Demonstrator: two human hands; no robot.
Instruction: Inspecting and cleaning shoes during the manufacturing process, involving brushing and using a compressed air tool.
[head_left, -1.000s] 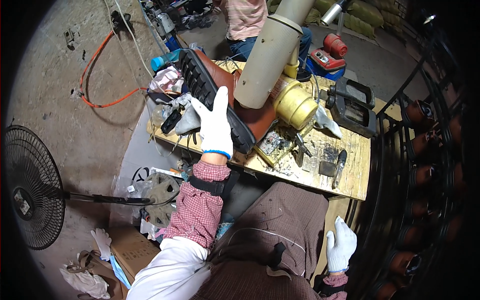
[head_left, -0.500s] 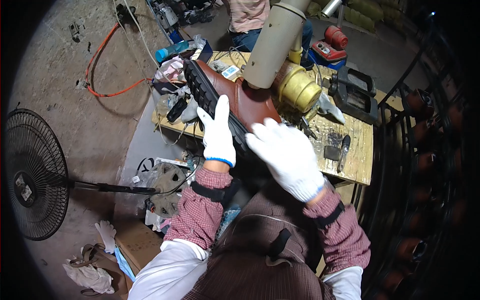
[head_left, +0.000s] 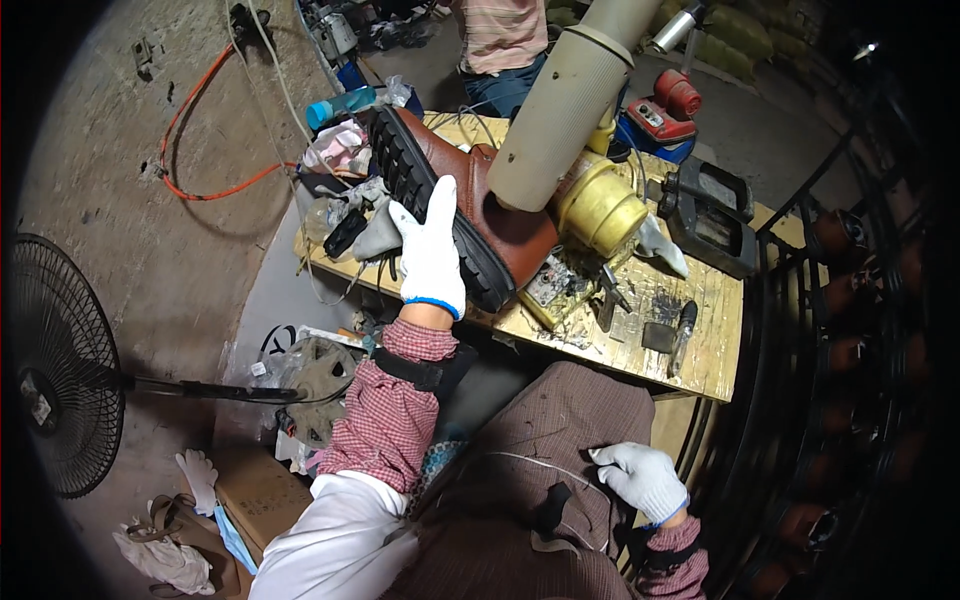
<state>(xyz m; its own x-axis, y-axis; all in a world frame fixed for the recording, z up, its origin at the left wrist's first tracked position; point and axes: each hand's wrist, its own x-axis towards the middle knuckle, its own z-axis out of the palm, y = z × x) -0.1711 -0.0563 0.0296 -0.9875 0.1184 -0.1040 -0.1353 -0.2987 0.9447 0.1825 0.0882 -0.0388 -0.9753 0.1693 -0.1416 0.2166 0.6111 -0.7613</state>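
Observation:
My left hand [head_left: 431,250], in a white glove, lies flat against the black lugged sole of a brown leather boot [head_left: 470,190] that lies on its side on the wooden workbench [head_left: 700,320]. The boot's upper rests against a beige cylindrical machine column [head_left: 560,110] and its yellow metal head [head_left: 600,205]. My right hand [head_left: 640,478], also gloved, rests low on my brown-trousered thigh, fingers loosely apart, holding nothing.
Small tools and a black brush [head_left: 680,330] lie on the bench, with a black metal block [head_left: 710,215] behind. A standing fan [head_left: 55,365] is at left, an orange cable [head_left: 200,150] on the floor. Another person [head_left: 505,40] stands beyond the bench.
My right hand, which had been raised toward the boot, has dropped back down to my thigh. The left hand stays pressed on the boot's sole.

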